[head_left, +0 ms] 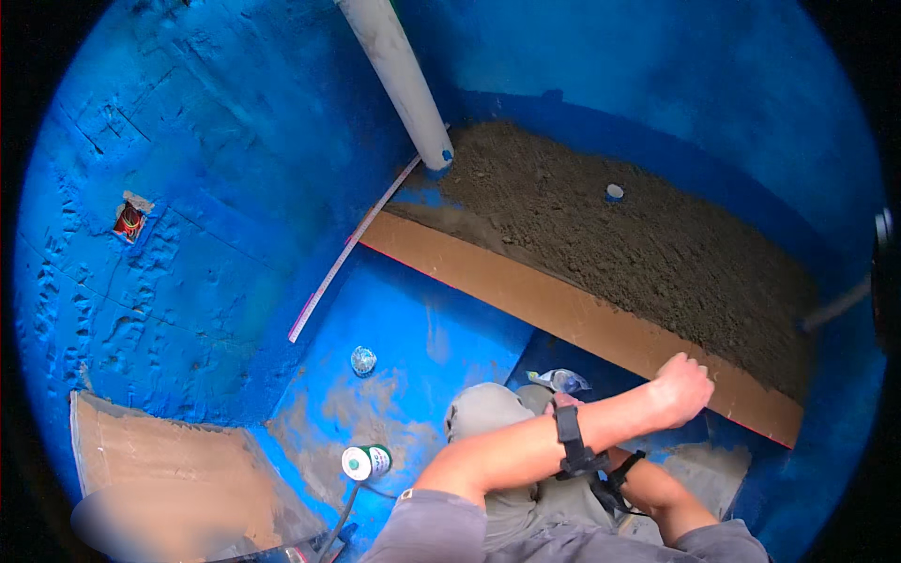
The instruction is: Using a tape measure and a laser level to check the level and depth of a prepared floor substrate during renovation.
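My left hand [683,387] is closed over the long brown board [488,281], toward its right end; whatever its fingers hold is hidden. My left forearm crosses my body and covers most of my right hand [567,405], whose fingers are too hidden to read. A small clear bag with something in it [563,380] lies just beyond my right hand, by my bent knee. Behind the board spreads dark, damp sand or mortar [582,244], with a small white pipe stub [615,192] in it.
A white pipe [394,66] stands at the back corner beside a long ruler [328,272]. A green-and-white canister [366,462], a small round fitting [364,361] and a brown sheet [141,450] are at left. A wired wall box [129,221] is in the blue wall.
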Demonstrator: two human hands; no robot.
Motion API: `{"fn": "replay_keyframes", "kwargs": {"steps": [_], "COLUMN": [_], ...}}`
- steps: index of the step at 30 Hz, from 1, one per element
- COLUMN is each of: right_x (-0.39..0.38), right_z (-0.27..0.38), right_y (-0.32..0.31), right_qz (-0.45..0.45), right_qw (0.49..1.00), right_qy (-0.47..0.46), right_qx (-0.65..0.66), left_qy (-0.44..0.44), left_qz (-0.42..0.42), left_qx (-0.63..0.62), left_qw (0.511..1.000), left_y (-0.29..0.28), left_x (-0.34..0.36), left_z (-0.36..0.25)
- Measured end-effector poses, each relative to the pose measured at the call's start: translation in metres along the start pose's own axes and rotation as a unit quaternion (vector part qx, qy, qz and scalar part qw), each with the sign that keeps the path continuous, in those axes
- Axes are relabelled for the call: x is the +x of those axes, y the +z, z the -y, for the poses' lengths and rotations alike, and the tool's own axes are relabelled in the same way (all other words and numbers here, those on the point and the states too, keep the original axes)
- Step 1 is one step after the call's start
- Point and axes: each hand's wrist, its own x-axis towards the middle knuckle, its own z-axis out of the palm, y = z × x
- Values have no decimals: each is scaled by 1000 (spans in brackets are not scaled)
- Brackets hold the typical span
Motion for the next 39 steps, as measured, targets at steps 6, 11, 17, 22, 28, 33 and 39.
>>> {"fn": "replay_keyframes", "kwargs": {"steps": [6, 11, 17, 22, 28, 33, 39], "right_x": [-7, 7, 13, 11, 22, -4, 20], "right_z": [56, 13, 19, 29, -25, -9, 10], "right_y": [16, 23, 25, 21, -5, 23, 19], "right_qz": [-123, -183, -117, -91, -110, -56, -82], "right_qw": [906, 854, 830, 820, 907, 831, 837], "right_qy": [27, -121, -245, -255, -162, -165, -194], "right_qx": [-404, -473, -487, -505, -372, -529, -505], "left_qy": [-93, -119, -132, -118, -89, -53, 12], "left_qz": [25, 37, 61, 78, 95, 156, 196], "left_qx": [82, 86, 90, 82, 72, 65, 48], "left_qw": [992, 988, 985, 987, 989, 984, 979], "left_y": [3, -3, -5, -4, 10, 27, 34], "left_x": [-10, -9, 0, 0, 11, -10, -16], "left_z": [7, 13, 15, 18, 8, -5, -13]}}
